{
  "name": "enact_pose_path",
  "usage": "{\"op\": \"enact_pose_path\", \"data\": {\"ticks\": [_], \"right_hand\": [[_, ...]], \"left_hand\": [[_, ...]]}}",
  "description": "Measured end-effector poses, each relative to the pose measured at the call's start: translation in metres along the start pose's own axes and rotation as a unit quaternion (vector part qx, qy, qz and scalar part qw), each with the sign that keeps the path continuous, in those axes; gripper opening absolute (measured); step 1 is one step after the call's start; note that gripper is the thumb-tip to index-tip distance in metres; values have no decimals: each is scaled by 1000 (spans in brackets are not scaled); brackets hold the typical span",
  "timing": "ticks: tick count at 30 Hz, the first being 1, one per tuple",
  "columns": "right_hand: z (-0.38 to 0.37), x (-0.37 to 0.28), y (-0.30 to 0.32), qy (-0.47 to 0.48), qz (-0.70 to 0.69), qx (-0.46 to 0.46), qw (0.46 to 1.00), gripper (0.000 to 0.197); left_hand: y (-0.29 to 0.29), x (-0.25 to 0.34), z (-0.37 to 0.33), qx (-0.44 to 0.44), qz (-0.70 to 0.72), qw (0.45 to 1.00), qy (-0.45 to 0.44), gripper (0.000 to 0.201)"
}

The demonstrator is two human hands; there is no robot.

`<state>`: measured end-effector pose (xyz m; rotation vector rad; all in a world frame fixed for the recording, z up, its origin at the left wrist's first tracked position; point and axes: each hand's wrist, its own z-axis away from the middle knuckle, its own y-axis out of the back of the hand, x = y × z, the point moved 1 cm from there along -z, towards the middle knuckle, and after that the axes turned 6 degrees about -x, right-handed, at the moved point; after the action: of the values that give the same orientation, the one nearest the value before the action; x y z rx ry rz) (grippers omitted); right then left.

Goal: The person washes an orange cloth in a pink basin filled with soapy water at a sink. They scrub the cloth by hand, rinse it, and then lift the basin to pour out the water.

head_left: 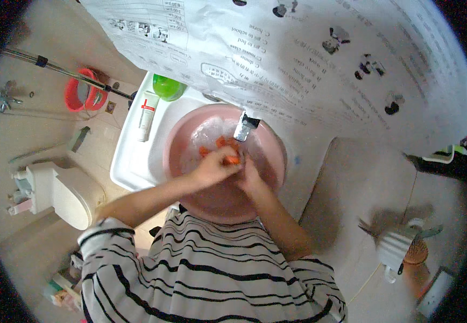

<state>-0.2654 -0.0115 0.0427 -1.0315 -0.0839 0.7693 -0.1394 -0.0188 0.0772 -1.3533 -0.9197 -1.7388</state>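
In front of me a pink basin (175,156) rests on the white sink, with whitish suds in it. Low inside the basin, my left hand (214,168) is closed around a bright orange item (233,160), its kind unclear, probably soft. More orange-red bits show just beyond the fingers. My right hand (249,172) is right up against the left one, its fingers curled and partly hidden, so what it grips cannot be made out. A metal faucet (242,129) reaches over the basin's far rim.
Left of the basin, a white tube with a red band (147,116) and a green container (167,87) stand on the sink counter (124,161). Printed paper sheets (276,64) cover the wall ahead. A toilet (66,196) and red bucket (72,94) are at left; a wall-mounted holder (395,247) is at right.
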Motion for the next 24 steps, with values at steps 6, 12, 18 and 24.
{"op": "enact_pose_path", "data": {"ticks": [6,12,18,24], "right_hand": [[-13,24,84,97,275,-187,938,40],[-12,26,62,94,25,-226,969,32],[23,22,-16,-36,49,24,998,40],[11,-2,35,-21,65,264,962,34]], "left_hand": [[-36,60,39,-46,-165,976,-132,19],[-40,30,16,59,-375,903,-199,19],[15,-13,-9,26,-353,934,51,28],[42,-73,-38,11,-429,879,209,44]]}}
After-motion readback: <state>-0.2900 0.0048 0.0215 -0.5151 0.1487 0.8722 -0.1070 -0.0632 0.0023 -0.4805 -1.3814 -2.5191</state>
